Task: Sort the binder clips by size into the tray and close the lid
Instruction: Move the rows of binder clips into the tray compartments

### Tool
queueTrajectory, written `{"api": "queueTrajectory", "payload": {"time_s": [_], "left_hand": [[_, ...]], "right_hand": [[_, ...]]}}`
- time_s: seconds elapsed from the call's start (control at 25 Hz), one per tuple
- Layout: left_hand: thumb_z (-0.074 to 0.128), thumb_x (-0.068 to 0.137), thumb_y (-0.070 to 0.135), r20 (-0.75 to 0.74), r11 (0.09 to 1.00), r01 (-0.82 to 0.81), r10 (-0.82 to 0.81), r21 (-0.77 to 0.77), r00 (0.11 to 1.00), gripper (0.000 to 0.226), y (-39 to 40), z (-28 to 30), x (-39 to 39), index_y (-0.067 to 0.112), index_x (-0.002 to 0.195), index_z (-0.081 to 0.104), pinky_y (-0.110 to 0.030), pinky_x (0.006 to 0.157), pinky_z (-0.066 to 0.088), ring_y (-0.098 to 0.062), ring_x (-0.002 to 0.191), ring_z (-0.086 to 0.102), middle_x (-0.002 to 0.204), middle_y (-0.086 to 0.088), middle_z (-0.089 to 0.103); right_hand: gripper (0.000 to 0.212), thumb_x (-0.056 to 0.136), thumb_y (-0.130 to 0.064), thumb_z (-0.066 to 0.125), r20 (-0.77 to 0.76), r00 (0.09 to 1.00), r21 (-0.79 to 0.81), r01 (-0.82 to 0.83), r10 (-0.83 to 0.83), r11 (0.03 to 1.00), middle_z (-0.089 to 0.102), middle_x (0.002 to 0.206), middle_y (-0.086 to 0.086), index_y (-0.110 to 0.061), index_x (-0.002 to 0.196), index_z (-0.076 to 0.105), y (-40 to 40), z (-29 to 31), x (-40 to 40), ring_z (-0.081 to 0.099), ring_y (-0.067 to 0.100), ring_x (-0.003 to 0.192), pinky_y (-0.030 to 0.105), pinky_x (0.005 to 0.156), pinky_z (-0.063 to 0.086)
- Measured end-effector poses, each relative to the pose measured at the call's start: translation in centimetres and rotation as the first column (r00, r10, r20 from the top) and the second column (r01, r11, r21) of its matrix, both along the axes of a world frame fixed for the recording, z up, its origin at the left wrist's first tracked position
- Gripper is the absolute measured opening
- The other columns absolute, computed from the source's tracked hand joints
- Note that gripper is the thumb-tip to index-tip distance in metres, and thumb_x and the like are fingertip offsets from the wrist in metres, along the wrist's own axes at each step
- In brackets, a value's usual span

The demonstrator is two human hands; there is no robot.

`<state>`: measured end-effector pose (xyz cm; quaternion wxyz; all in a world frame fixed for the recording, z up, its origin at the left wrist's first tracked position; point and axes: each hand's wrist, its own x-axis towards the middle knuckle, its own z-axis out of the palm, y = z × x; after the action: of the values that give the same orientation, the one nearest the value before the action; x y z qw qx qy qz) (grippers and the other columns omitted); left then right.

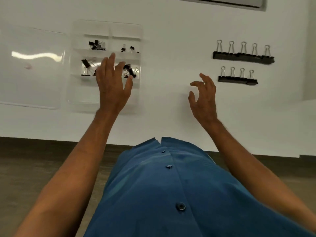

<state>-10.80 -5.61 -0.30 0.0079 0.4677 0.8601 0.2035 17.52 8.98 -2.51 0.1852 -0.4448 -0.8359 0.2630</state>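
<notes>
Hands over tray and counter

Left hand [112, 86], fingers spread and empty, hovers over the clear tray [106, 28]; right hand [203, 96], loosely curled and empty, sits near two rows of binder clips [242, 54] lined up to the right.

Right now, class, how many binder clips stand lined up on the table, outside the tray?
9: five in the far row and four in the near row, right of the right hand. None looks hidden.
</notes>
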Motion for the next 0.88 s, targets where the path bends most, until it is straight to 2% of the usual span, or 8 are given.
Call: {"api": "queueTrajectory", "payload": {"time_s": [0.24,0.36,0.48,0.56,0.64,0.72,0.8,0.88], "left_hand": [[0.049,0.098,0.033,0.104,0.969,0.244,-0.247,0.042,0.963,0.043,7.4,0.2,10.7,0.016,0.138,0.049,-0.046,0.116,0.026,-0.029,0.144,0.028,0.157,-0.008,0.032],[0.051,0.097,0.031,0.197,0.940,0.339,-0.340,0.040,0.920,0.046,11.0,0.1,15.7,0.016,0.140,0.047,-0.042,0.115,0.031,-0.028,0.142,0.030,0.156,-0.009,0.032],[0.053,0.096,0.029,0.248,0.913,0.406,-0.401,0.034,0.882,0.047,14.5,-0.3,19.9,0.016,0.141,0.047,-0.038,0.111,0.035,-0.026,0.141,0.031,0.156,-0.009,0.032],[0.054,0.095,0.027,0.282,0.897,0.443,-0.429,0.016,0.858,0.048,16.8,-0.7,22.1,0.015,0.141,0.046,-0.039,0.107,0.038,-0.026,0.140,0.033,0.154,-0.009,0.034],[0.054,0.095,0.027,0.312,0.880,0.475,-0.450,-0.006,0.837,0.047,18.7,-1.5,23.7,0.014,0.140,0.047,-0.041,0.104,0.043,-0.027,0.136,0.036,0.151,-0.010,0.038],[0.056,0.094,0.026,0.329,0.867,0.496,-0.457,-0.041,0.826,0.045,20.5,-2.2,25.0,0.014,0.137,0.050,-0.042,0.100,0.046,-0.028,0.133,0.040,0.149,-0.010,0.039],[0.058,0.094,0.025,0.316,0.860,0.499,-0.448,-0.101,0.836,0.041,22.1,-2.8,25.9,0.012,0.133,0.053,-0.043,0.094,0.049,-0.029,0.127,0.043,0.145,-0.010,0.042],[0.060,0.092,0.023,0.277,0.865,0.474,-0.421,-0.166,0.864,0.039,23.1,-3.2,26.4,0.011,0.129,0.056,-0.044,0.088,0.050,-0.030,0.120,0.047,0.137,-0.011,0.047]], "right_hand": [[0.033,0.091,-0.013,0.059,0.106,0.982,-0.092,0.164,-0.154,0.982,0.039,0.152,0.008,-0.015,0.125,0.057,5.0,-0.1,10.1,0.030,0.025,0.143,0.032,0.116,0.028],[0.037,0.089,-0.015,0.061,0.158,0.973,-0.137,0.189,-0.167,0.972,0.043,0.148,0.010,-0.013,0.125,0.057,8.3,0.1,13.9,0.032,0.027,0.141,0.033,0.115,0.030],[0.040,0.089,-0.016,0.060,0.169,0.975,-0.102,0.161,-0.142,0.982,0.046,0.144,0.009,-0.012,0.128,0.053,11.7,0.4,16.0,0.035,0.028,0.138,0.036,0.113,0.035],[0.047,0.091,-0.015,0.058,0.219,0.972,-0.098,0.108,-0.084,0.989,0.040,0.151,0.010,-0.011,0.137,0.048,13.8,0.4,16.8,0.032,0.029,0.142,0.035,0.114,0.031],[0.054,0.092,-0.009,0.056,0.281,0.960,-0.110,0.048,-0.015,0.993,0.035,0.157,0.009,-0.011,0.144,0.044,15.4,0.0,17.1,0.027,0.030,0.147,0.036,0.116,0.027],[0.055,0.090,-0.002,0.053,0.317,0.948,-0.112,-0.006,0.042,0.994,0.040,0.154,0.008,-0.012,0.144,0.044,16.4,-0.3,17.4,0.032,0.031,0.144,0.041,0.115,0.033],[0.050,0.089,0.000,0.051,0.315,0.947,-0.088,-0.039,0.065,0.995,0.050,0.143,0.006,-0.014,0.137,0.048,17.0,-0.3,18.0,0.043,0.029,0.131,0.043,0.102,0.046],[0.040,0.089,-0.003,0.052,0.316,0.946,-0.042,-0.058,0.068,0.997,0.055,0.132,0.002,-0.016,0.127,0.052,17.4,-0.5,18.6,0.048,0.028,0.118,0.040,0.086,0.050]]}}
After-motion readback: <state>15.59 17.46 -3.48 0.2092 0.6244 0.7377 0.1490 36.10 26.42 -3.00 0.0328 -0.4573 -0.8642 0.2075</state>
